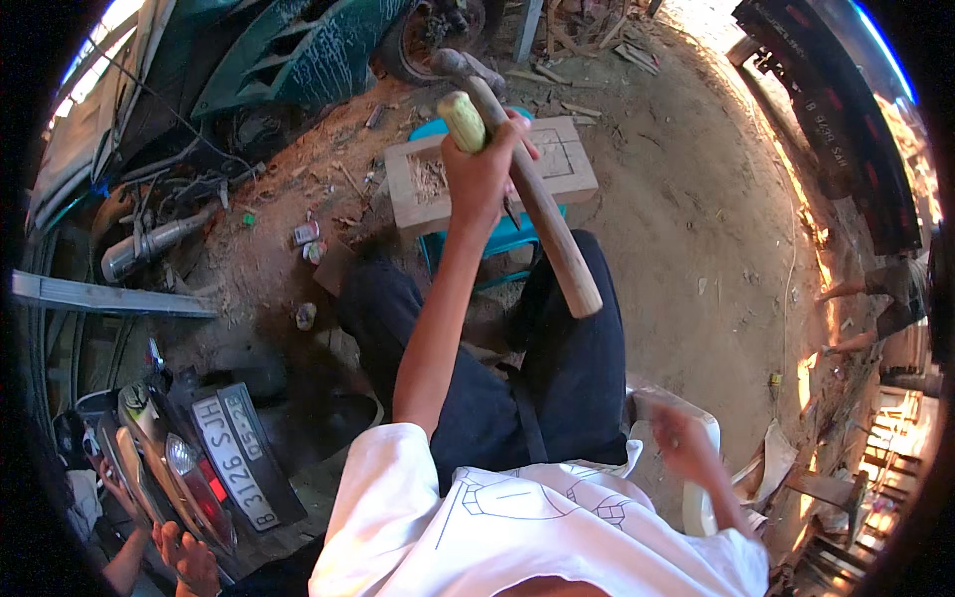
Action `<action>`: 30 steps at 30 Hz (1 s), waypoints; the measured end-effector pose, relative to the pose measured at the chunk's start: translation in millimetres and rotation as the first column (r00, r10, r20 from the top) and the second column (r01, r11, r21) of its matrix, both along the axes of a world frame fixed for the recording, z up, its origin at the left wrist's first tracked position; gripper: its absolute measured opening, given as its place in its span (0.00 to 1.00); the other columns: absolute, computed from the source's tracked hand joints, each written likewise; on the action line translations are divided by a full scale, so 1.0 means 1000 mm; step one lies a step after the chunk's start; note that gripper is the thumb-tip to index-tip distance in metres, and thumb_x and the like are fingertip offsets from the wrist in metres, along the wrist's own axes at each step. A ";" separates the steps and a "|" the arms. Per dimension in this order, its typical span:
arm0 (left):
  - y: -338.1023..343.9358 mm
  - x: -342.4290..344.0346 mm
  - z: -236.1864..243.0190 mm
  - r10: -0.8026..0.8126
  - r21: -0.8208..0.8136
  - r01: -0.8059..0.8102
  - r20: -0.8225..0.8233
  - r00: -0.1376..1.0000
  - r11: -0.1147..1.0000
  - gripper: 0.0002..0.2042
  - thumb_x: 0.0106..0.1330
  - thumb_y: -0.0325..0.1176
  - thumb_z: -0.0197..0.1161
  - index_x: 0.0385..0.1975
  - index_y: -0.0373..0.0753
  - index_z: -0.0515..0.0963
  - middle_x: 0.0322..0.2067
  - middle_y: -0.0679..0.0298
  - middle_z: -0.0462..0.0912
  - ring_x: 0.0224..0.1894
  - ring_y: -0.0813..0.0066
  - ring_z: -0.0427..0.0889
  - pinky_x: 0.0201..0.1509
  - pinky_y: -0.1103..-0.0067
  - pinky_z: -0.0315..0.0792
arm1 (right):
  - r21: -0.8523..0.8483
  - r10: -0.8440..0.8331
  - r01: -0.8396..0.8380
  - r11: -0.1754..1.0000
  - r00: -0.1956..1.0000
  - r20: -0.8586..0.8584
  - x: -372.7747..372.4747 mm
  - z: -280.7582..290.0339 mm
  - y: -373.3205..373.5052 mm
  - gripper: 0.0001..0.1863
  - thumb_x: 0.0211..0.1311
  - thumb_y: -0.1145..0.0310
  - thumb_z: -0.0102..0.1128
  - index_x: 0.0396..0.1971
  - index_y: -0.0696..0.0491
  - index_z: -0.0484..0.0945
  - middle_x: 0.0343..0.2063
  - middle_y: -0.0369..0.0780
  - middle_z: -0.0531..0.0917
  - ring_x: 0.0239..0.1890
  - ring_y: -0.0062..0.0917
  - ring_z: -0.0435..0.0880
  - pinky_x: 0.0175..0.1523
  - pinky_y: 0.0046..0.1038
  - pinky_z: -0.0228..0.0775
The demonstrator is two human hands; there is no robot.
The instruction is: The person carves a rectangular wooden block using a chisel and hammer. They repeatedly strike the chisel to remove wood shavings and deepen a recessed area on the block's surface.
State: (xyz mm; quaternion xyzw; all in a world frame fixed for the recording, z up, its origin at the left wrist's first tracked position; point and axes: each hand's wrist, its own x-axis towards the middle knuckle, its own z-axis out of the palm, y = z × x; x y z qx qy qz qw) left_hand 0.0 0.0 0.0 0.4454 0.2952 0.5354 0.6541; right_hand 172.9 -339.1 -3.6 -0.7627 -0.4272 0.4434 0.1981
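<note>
My left hand is raised above a wooden block and closed around two tools at once. One is a hammer, whose long wooden handle slants down to the right with its head at the far end. The other looks like a chisel with a pale yellow-green handle; a dark pointed blade shows below my fingers. The block has a rough recess with chips on its left and a pencilled outline on its right. It rests on a teal stool before my knees. Beside a white chair arm, my right hand is smeared by motion.
At lower left, another person's hands are by a car rear panel with lamp and plate. A metal bar juts in at left. Crushed cans lie on the dirt. Another person is at far right.
</note>
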 end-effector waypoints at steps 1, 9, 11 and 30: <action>-0.004 0.006 0.003 0.009 0.035 -0.011 0.052 0.999 0.999 0.06 0.56 0.26 0.61 0.31 0.35 0.73 0.23 0.63 0.78 0.18 0.78 0.77 0.19 0.85 0.71 | 0.028 -0.007 0.007 1.000 1.000 0.001 -0.004 -0.001 0.009 0.24 0.57 0.67 0.54 0.54 0.57 0.67 0.42 0.41 0.77 0.46 0.25 0.76 0.51 0.29 0.67; -0.053 0.054 0.014 0.170 0.396 -0.156 0.000 0.985 0.905 0.11 0.53 0.26 0.65 0.33 0.35 0.71 0.25 0.66 0.77 0.24 0.81 0.78 0.26 0.81 0.73 | 0.456 0.272 -0.203 0.867 0.958 -0.091 -0.027 0.069 0.165 0.35 0.47 0.69 0.65 0.56 0.58 0.59 0.41 0.45 0.77 0.44 0.27 0.76 0.50 0.29 0.67; -0.054 0.058 0.022 0.210 0.525 -0.118 -0.120 0.970 0.843 0.12 0.52 0.28 0.66 0.33 0.35 0.71 0.25 0.65 0.77 0.24 0.79 0.78 0.27 0.79 0.73 | 0.452 0.110 -0.004 0.892 0.972 -0.209 -0.018 0.048 0.176 0.25 0.50 0.74 0.59 0.50 0.59 0.65 0.38 0.41 0.77 0.42 0.25 0.76 0.49 0.26 0.67; 0.098 0.053 -0.020 -0.058 0.186 0.039 0.101 0.993 0.982 0.15 0.59 0.29 0.60 0.12 0.42 0.66 0.07 0.74 0.65 0.07 0.88 0.61 0.09 0.85 0.53 | 0.208 -0.277 0.420 0.883 0.827 -0.490 0.041 0.012 0.172 0.13 0.61 0.61 0.57 0.22 0.53 0.70 0.11 0.28 0.67 0.12 0.11 0.63 0.15 0.17 0.51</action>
